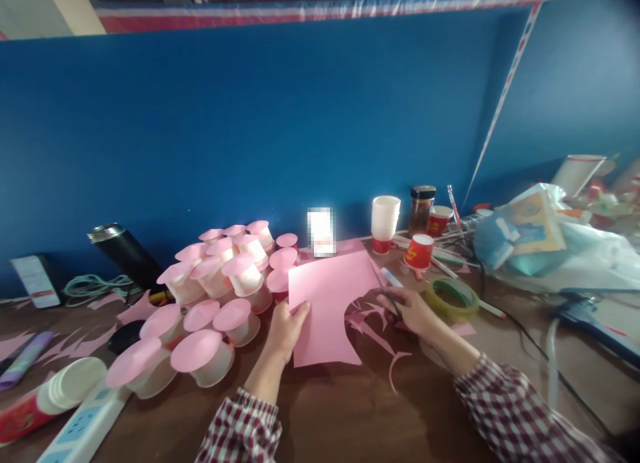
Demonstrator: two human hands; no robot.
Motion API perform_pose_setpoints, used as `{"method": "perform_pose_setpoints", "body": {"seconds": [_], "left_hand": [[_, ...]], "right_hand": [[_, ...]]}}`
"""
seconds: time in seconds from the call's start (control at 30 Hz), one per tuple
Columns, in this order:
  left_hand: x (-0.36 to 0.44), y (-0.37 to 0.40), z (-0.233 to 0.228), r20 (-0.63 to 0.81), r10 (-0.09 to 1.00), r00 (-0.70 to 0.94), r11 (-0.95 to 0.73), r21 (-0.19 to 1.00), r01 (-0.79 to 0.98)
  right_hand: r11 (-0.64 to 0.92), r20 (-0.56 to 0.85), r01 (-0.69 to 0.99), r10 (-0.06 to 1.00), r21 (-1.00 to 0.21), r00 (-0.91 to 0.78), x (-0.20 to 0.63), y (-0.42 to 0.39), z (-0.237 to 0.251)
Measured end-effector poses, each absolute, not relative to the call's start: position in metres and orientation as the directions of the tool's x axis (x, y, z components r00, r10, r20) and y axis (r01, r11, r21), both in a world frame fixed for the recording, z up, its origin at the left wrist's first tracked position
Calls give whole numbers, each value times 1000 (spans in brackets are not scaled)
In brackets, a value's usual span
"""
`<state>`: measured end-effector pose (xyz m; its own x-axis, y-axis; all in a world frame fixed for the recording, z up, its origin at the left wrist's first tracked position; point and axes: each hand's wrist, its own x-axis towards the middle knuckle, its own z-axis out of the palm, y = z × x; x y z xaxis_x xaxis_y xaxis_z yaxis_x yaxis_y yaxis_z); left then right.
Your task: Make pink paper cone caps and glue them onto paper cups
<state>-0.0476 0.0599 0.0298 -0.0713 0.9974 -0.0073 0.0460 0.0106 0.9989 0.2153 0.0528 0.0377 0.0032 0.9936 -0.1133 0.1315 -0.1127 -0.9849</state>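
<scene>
My left hand (285, 329) grips the lower left edge of a pink paper sheet (330, 303) that lies tilted on the brown table (350, 409). My right hand (413, 311) holds scissors (385, 289), whose blades point up toward the sheet's right edge. A curved piece is cut out of that right side. Thin pink paper trimmings (380, 336) lie on the table under and beside my right hand.
A pile of white cups capped with pink paper discs (215, 296) sits left of the sheet. A tape roll (453, 297), red paper cups (419, 251), a white cup stack (385, 223), a jar (423, 209), a black flask (125, 253), a power strip (83, 429) and plastic bags (560, 249) surround the area. Blue partition walls stand behind.
</scene>
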Motion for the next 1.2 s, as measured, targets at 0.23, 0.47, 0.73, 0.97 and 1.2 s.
{"method": "perform_pose_setpoints", "body": {"seconds": [0.23,0.47,0.73,0.97,1.2], "left_hand": [[-50,59,30,-63,998,-32,64,998,22],[-53,60,32,-59,998,-12,60,996,70],[-55,60,34,-24,999,-32,29,987,157],[-53,58,38,-43,998,-37,46,993,106],[-52,58,39,-64,997,-34,65,997,42]], "right_hand": [[-63,-67,87,997,-994,-35,215,52,38],[-20,-33,95,989,-995,-144,217,48,43],[-62,-70,66,991,-996,-115,215,46,49],[-34,-51,110,985,-993,-162,219,50,40],[-30,-49,134,989,-991,-139,219,51,38]]}}
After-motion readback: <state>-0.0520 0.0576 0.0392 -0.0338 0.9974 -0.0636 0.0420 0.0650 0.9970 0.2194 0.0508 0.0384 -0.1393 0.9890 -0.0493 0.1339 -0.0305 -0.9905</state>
